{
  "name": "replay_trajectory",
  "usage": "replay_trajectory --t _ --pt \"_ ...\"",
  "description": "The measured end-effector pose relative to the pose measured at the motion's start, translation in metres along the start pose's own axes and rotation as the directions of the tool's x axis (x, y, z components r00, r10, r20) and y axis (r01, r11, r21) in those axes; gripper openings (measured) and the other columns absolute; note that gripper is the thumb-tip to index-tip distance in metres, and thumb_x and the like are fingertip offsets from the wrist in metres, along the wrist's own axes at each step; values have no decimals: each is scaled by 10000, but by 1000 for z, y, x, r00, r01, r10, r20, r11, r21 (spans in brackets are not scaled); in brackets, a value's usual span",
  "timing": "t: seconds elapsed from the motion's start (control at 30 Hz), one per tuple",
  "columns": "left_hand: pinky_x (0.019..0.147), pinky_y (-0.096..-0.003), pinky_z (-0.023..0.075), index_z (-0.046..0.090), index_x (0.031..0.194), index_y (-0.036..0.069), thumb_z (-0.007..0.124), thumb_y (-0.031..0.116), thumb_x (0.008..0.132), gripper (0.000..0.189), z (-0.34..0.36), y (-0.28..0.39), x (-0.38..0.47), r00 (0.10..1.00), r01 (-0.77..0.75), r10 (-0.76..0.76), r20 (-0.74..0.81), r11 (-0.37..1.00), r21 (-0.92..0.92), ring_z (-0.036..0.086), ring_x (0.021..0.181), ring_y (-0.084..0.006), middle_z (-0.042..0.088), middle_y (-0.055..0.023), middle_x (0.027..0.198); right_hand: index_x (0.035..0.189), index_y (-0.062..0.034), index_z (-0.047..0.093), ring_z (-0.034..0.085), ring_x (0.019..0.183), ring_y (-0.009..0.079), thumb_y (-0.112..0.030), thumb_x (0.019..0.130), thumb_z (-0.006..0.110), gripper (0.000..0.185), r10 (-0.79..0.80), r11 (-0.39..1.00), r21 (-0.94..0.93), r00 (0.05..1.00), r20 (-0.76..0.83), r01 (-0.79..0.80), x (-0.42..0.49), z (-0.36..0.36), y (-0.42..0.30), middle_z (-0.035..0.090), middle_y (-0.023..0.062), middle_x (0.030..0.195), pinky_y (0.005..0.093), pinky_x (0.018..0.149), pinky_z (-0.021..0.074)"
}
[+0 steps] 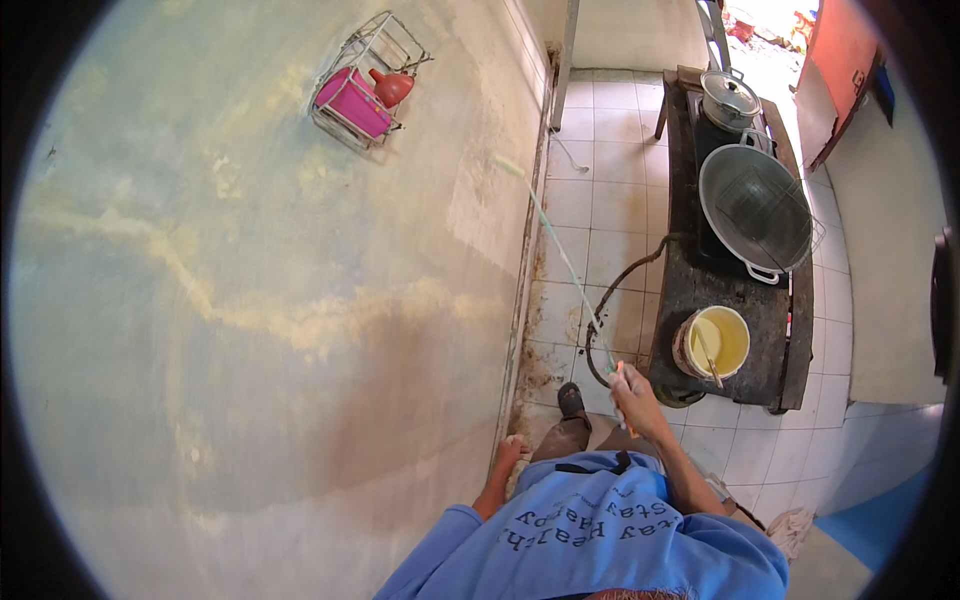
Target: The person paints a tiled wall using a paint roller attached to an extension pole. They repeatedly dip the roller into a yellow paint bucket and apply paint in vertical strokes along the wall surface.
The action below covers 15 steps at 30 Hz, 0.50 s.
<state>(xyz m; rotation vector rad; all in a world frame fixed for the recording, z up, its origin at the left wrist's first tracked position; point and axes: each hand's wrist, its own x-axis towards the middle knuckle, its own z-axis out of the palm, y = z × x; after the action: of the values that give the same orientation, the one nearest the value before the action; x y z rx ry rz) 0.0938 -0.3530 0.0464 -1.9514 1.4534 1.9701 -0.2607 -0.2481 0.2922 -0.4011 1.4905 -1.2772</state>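
Note:
My right hand is closed around the orange handle of a long-framed paint roller. Its thin rod runs up and to the left, and the pale yellow-green roller sleeve is at the plastered wall; whether it touches cannot be told. My left hand hangs low beside the wall with its fingers bent, and no object shows in it. To the right of my right hand, a paint bucket with yellow paint stands on the dark wooden table, and a stick or brush handle leans inside it.
On the wooden table, a large wok with a wire rack and a lidded pot sit over a stove. A dark hose loops to the floor. A wire wall rack holds a pink container and a red funnel.

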Motion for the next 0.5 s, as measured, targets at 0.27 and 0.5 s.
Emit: replay_trajectory --t 0.27,0.5 --pt "704 -323 535 584 1169 -53 506 269 920 414 20 -2 -9 999 -45 45 7 998 37 667 816 -206 683 -155 923 976 -39 479 450 462 65 -265 969 484 226 38 999 14 993 110 -40 -42 -9 8 493 0 668 221 405 374" --pt "682 -321 528 594 1131 -61 509 271 922 401 64 -21 -30 995 -88 90 -34 995 53 657 797 -197 683 -152 922 964 -18 510 503 521 80 -246 949 516 229 -11 994 -107 984 180 31 -68 -39 11 523 10 681 241 464 416"
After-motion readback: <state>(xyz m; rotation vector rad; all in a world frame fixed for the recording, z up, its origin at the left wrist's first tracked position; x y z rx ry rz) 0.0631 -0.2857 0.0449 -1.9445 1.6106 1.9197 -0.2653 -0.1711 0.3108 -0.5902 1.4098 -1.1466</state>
